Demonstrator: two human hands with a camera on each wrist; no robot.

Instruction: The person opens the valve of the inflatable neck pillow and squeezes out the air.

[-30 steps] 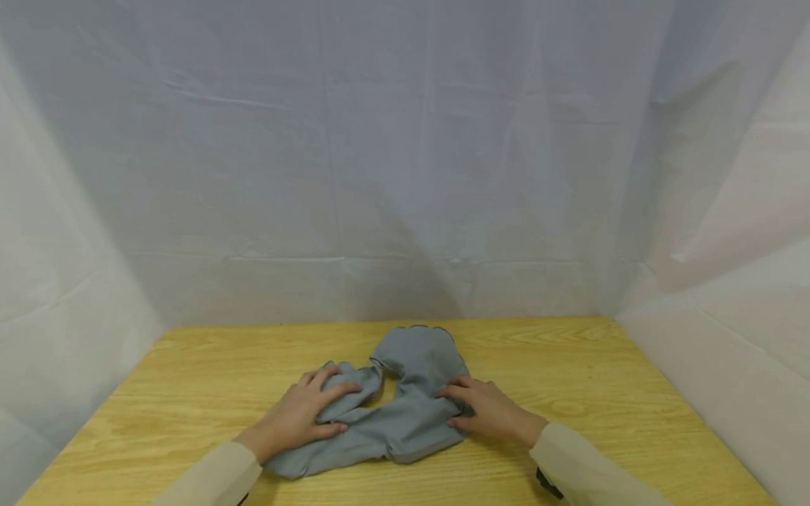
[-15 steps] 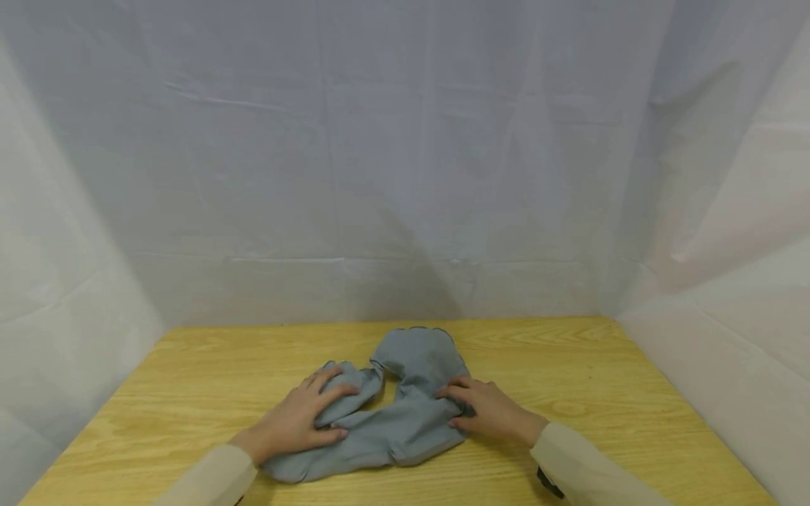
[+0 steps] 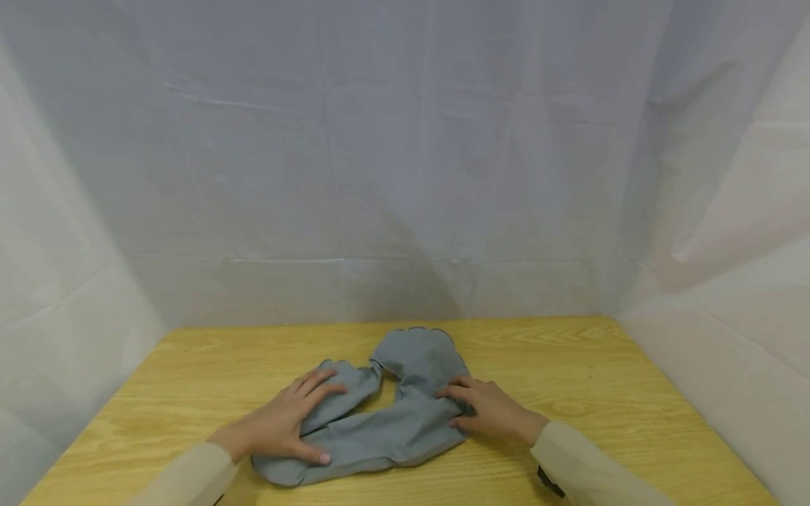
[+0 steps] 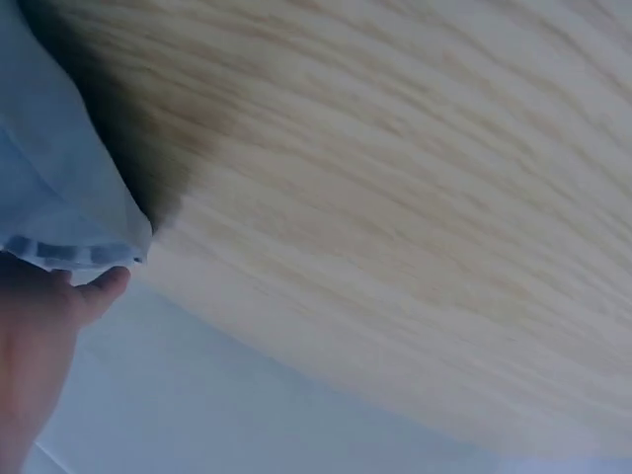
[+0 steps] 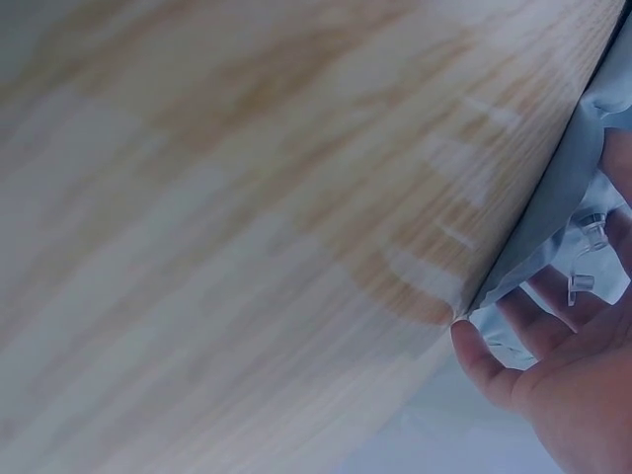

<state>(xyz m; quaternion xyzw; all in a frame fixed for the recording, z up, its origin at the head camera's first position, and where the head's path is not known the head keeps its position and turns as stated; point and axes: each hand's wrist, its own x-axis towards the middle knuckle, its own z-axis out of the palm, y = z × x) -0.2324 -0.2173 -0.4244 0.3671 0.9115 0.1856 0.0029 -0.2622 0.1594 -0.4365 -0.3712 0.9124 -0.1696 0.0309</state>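
Observation:
A grey cloth piece (image 3: pixel 405 414) with a scalloped far edge lies bunched in a bent shape on the wooden table. My left hand (image 3: pixel 281 422) rests with fingers spread on its left part, thumb on the near fold. In the left wrist view, the left hand (image 4: pixel 39 336) is beside a ruffled cloth edge (image 4: pixel 79 252). At the right end of the cloth, my right hand (image 3: pixel 493 411) holds its edge between bent fingers and thumb. The right wrist view shows curled fingers of the right hand (image 5: pixel 573 355) at the cloth (image 5: pixel 553 193), near small clear pieces (image 5: pixel 591 232).
The wooden table (image 3: pixel 569 372) extends to both sides of the cloth. White sheeting (image 3: pixel 405 176) hangs behind it and along the left and right sides. Beige sleeves (image 3: pixel 588 464) cover both forearms.
My left hand has slid left and toward me, its thumb moving apart from the fingers. The cloth's near left end has spread out flatter with it. My right hand stays put.

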